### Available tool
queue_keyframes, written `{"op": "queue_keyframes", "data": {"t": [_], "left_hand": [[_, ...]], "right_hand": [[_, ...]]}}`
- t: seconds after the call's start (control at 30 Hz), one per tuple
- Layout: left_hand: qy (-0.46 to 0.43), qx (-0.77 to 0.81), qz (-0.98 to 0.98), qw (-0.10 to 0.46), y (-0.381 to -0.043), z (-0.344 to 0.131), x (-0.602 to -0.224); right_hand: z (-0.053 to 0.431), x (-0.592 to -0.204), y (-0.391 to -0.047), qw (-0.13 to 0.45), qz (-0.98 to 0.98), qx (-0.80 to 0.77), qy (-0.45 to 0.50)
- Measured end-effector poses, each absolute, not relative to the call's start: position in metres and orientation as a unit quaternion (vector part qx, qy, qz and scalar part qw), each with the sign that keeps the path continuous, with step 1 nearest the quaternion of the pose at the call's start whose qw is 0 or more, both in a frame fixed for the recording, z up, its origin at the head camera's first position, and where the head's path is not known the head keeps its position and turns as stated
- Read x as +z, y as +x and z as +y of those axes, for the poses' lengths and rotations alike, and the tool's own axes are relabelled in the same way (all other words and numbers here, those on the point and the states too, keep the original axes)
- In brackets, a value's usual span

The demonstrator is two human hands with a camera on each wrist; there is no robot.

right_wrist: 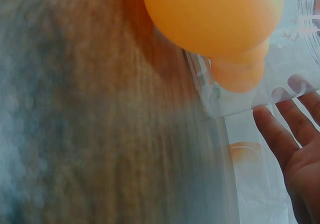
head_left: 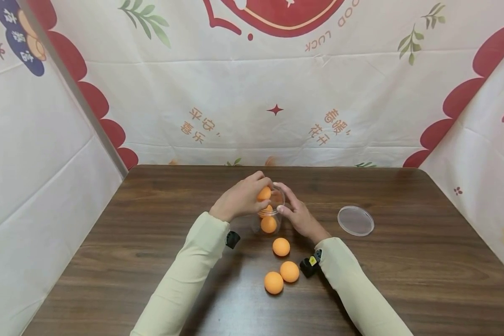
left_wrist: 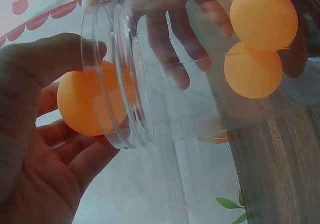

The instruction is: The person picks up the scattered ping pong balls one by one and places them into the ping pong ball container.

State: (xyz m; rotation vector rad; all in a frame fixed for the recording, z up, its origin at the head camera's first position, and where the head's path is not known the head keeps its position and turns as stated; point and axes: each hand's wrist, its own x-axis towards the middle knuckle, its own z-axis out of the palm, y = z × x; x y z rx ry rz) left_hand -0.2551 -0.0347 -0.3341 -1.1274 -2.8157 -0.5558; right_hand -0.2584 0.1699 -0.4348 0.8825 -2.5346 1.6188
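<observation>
An upright clear plastic jar stands on the table, and my right hand holds it by its right side near the rim. My left hand pinches an orange ping-pong ball between thumb and fingers at the jar's mouth, partly within the rim. Through the clear wall, one ball and a second ball show at the jar's bottom. On the table in front of the jar lie three loose balls: a nearer-to-jar one, a middle one and a front one.
A round clear lid lies flat to the right of my right hand. The dark wood table ends at the back against a white printed cloth. Black wrist cameras sit at both cuffs, the right one close to the loose balls.
</observation>
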Motion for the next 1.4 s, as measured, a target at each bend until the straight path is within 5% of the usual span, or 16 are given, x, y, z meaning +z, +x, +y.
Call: {"op": "queue_keyframes", "data": {"t": [0.77,1.07,1.4], "left_hand": [[-0.398,-0.178,-0.898,0.057,-0.256,-0.036,-0.337],[-0.400,-0.175,-0.893,0.111,-0.255,-0.039,-0.342],[-0.365,-0.227,-0.902,0.051,-0.253,-0.047,-0.348]], "right_hand": [[0.171,-0.438,-0.259,0.010,-0.808,0.515,0.285],[0.169,-0.434,-0.259,0.016,-0.805,0.518,0.289],[0.168,-0.436,-0.261,0.026,-0.802,0.516,0.301]]}}
